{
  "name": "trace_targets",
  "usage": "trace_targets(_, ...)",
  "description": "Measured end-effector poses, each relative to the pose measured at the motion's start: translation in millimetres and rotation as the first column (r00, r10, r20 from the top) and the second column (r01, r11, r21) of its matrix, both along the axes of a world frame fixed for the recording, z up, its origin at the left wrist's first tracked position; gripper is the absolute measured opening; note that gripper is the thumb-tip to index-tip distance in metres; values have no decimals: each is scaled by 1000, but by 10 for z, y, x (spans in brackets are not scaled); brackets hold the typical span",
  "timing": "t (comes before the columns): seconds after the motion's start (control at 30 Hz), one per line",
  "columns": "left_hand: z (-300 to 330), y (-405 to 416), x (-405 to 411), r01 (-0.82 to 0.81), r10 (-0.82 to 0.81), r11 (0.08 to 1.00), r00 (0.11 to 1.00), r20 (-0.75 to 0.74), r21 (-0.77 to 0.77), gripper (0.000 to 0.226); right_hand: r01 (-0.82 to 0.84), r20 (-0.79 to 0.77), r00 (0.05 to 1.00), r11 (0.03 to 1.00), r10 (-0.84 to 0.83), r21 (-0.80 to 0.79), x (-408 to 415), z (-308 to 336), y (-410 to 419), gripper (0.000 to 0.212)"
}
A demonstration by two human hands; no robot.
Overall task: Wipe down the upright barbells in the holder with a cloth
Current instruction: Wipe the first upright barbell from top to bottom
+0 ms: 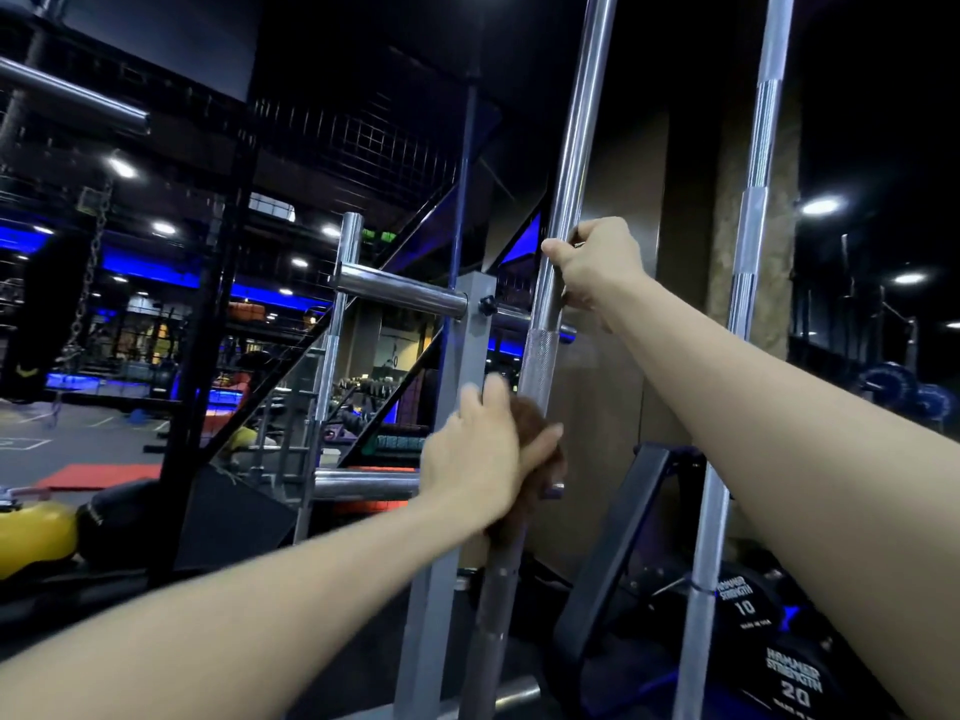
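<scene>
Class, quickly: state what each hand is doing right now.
Left hand: presses a brown cloth round the barbell.
Right hand: grips the same barbell higher up.

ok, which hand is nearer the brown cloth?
Left. The left hand presses the brown cloth against the barbell; the right hand grips the same bar higher up.

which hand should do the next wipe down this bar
Left. The left hand already presses the brown cloth against the nearer barbell, on its knurled stretch. The right hand grips the same bar higher up and seems to steady it.
</scene>
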State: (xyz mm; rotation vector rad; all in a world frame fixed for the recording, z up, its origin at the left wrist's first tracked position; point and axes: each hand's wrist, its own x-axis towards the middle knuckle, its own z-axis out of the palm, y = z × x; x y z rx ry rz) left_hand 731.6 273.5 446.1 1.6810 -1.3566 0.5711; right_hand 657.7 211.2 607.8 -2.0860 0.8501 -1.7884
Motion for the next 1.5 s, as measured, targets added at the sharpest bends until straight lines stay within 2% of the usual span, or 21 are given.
trace_targets(0.1, 362, -106, -77, 48, -59, 992, 994, -90, -114, 55, -23, 22, 1000, 1000, 23, -8, -12, -3, -71, 34)
trace_targets(0.2, 257, -130, -103, 56, -71, 986, 993, -94, -155, 54, -91, 29, 995, 996, 91, -7, -37, -25, -123, 25)
trace_targets(0.37, -403, -6, -63, 4, -3, 1000, 998, -62, 12, 53, -112, 52, 992, 994, 112, -3, -27, -63, -98, 21)
trace_targets(0.53, -315, 41, -42, 6, -1, 998, 997, -72, 67, 53, -97, 66, 993, 995, 95, 20, -7, -62, -23, 21)
trace_targets(0.7, 297, -105, -119, 63, -82, 989, 986, -148, -130, 55, -91, 71, 993, 996, 90, 8, -11, -59, -114, 21)
trace_targets(0.77, 258, -129, -148, 55, -85, 982, 983, -160, -182, 54, -111, 73, 991, 994, 111, -1, -1, -67, -158, 20)
trace_targets(0.83, -43, -99, -114, 44, -67, 987, 986, -151, -152, 54, -117, 78, 990, 993, 117, -7, 5, -77, -175, 20)
trace_targets(0.93, -600, 14, -79, -25, 26, 1000, 997, -77, 14, 56, -121, 86, 989, 993, 120, 6, 11, -103, -142, 17)
trace_targets(1.03, -671, 18, -38, -18, 23, 997, 998, -57, 75, 55, -108, 92, 990, 994, 105, 21, 12, -157, -117, 19)
trace_targets(1.23, -389, -14, 68, 66, -67, 997, 998, 11, 30, 50, -119, 72, 991, 992, 116, 38, -15, -178, -61, 28)
trace_targets(1.37, -570, -85, 26, 99, -104, 994, 987, -126, -47, 47, -159, 74, 985, 987, 159, -8, -8, -210, -155, 28)
trace_targets(1.5, -712, -46, 19, 84, -84, 996, 987, -139, -8, 49, -129, 72, 989, 991, 130, -24, 15, -239, -147, 26)
